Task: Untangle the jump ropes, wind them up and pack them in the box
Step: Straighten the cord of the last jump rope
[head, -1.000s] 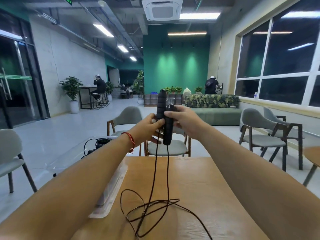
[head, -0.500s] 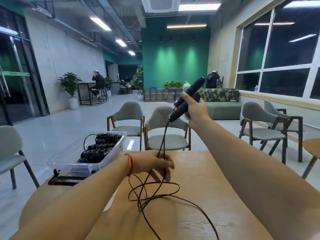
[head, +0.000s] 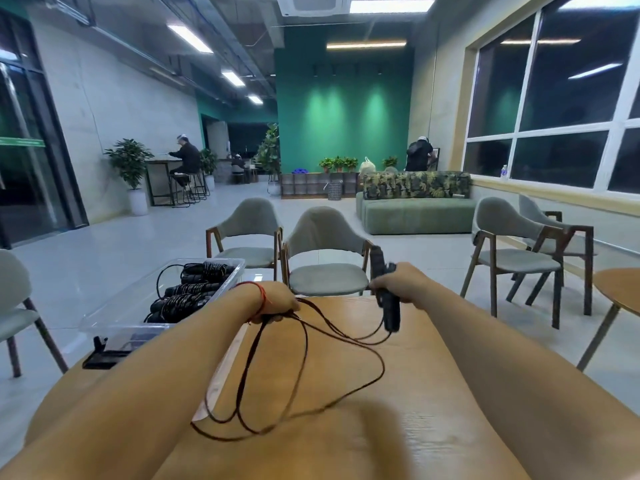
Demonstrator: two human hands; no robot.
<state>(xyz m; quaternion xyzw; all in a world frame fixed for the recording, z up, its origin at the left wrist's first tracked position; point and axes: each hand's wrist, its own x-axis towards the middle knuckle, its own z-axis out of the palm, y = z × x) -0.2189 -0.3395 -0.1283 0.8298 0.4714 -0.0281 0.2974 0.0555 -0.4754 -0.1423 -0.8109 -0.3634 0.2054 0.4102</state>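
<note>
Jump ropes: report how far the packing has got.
Done: several wound ropes lie in the clear box. In hand: the right hand grips the black handles, the left hand holds the cord in loose loops over the table. Left: finish winding and box it.

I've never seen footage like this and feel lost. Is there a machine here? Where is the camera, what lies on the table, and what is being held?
There is no machine here, just a person working with two bare hands. Every picture comes from one wide-angle camera worn on the person's head, looking forward and down, so both forearms reach in from the bottom edge.

The right hand grips the two black handles of a jump rope. The left hand holds a gathered bunch of its thin cord, and the loops trail down onto the wooden table.

At the table's left stands a clear plastic box, and in it lie ropes that are already wound up. The chairs, sofa and people behind are only the room.
</note>
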